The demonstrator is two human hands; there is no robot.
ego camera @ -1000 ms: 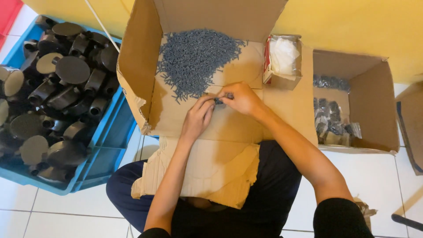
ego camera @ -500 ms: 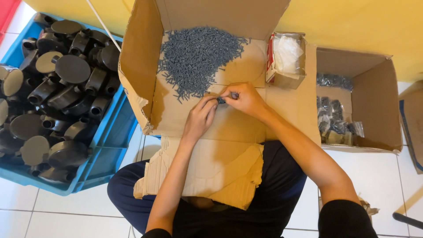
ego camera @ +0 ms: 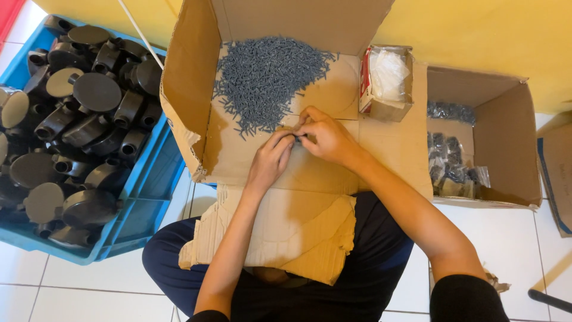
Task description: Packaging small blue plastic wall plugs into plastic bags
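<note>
A heap of small grey screws [ego camera: 265, 77] lies on the floor of an open cardboard box [ego camera: 187, 89] that rests on my lap. My left hand [ego camera: 269, 160] and my right hand [ego camera: 325, 137] meet just below the near edge of the heap. Their fingertips pinch a few grey screws [ego camera: 297, 138] between them. Most of what they hold is hidden by the fingers.
A blue crate [ego camera: 149, 191] at the left holds several black round plastic fittings [ego camera: 89, 95]. A small red-and-white carton of clear bags [ego camera: 385, 80] sits at the box's right. Further right, a second cardboard box [ego camera: 506, 125] holds bagged screws [ego camera: 448, 161]. White tiled floor lies around.
My right hand has turned slightly, its fingers curling over the pinched screws. The view has shifted a little; the left hand stays in place.
</note>
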